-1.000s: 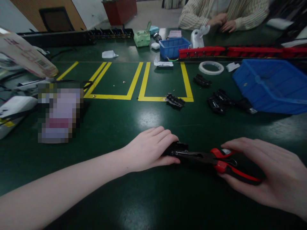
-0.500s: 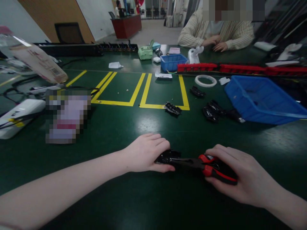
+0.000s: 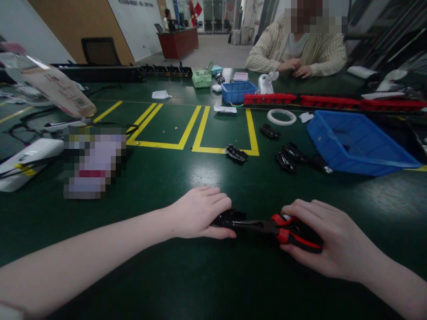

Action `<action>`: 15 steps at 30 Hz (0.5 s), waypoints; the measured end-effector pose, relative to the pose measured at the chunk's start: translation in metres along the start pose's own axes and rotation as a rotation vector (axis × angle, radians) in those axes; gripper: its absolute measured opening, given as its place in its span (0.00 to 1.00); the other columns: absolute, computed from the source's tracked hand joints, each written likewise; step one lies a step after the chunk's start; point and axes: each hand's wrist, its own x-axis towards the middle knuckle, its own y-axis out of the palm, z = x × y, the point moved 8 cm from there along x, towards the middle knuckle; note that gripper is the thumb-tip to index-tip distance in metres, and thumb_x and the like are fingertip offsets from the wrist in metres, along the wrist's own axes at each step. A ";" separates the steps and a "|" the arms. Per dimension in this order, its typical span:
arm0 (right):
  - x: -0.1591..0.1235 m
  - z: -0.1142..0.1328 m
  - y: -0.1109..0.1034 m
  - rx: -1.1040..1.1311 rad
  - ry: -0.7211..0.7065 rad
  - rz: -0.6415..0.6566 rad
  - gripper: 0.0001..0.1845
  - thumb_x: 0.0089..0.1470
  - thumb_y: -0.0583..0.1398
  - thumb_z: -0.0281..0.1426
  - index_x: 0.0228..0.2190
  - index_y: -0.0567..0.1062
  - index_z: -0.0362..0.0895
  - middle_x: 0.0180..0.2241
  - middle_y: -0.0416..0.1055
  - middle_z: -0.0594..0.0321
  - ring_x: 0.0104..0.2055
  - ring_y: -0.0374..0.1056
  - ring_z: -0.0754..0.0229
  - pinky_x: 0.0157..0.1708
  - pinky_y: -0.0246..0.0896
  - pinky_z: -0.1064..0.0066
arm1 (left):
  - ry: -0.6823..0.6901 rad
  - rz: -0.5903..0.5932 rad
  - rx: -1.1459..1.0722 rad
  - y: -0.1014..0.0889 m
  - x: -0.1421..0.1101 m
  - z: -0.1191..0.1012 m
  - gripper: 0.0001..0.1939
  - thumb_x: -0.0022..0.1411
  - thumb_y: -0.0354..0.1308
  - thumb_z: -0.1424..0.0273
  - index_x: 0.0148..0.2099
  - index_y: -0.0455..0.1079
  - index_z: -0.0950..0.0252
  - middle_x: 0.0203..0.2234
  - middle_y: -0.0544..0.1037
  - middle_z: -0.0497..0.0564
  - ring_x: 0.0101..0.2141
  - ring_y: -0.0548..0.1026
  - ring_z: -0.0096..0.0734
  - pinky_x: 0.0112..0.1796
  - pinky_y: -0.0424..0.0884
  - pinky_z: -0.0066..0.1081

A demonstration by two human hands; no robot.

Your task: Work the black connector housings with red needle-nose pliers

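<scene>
My left hand (image 3: 202, 213) is closed around a small black plastic part (image 3: 230, 218), pressing it close to the green tabletop; the fingers hide much of it. In my right hand (image 3: 330, 238) are long-nose pliers (image 3: 287, 232) with red and black handles. Their dark jaws point left and meet the right side of the black part; what exactly the tips pinch is too dark to see. Ahead of my hands lies a similar black part (image 3: 236, 153), and more black parts (image 3: 288, 156) rest in a cluster to the right.
Right of the cluster sits a blue bin (image 3: 360, 146), with a tape roll (image 3: 281, 117) beyond. Yellow tape lines (image 3: 160, 145) mark the table (image 3: 160, 178). A bottle (image 3: 56, 89) and a white power strip (image 3: 30, 162) are at left. Opposite sits a person in a striped shirt (image 3: 267, 53).
The view has shifted slightly, so the table items appear a little lower and further left. Both hands keep their hold on the black part and the pliers.
</scene>
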 end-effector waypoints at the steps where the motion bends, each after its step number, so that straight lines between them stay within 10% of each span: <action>1: 0.000 0.001 0.001 -0.007 -0.005 0.004 0.18 0.49 0.60 0.38 0.41 0.70 0.43 0.35 0.74 0.58 0.30 0.70 0.59 0.29 0.64 0.68 | 0.001 0.001 -0.002 0.000 0.000 0.000 0.23 0.65 0.50 0.49 0.35 0.66 0.66 0.28 0.72 0.48 0.28 0.68 0.31 0.27 0.62 0.29; 15: -0.008 0.002 0.005 -0.174 -0.150 -0.112 0.21 0.46 0.62 0.37 0.44 0.69 0.48 0.37 0.75 0.56 0.39 0.72 0.44 0.48 0.62 0.44 | 0.069 -0.106 0.061 0.000 0.000 0.000 0.26 0.63 0.50 0.46 0.35 0.66 0.67 0.27 0.73 0.47 0.27 0.68 0.30 0.27 0.60 0.31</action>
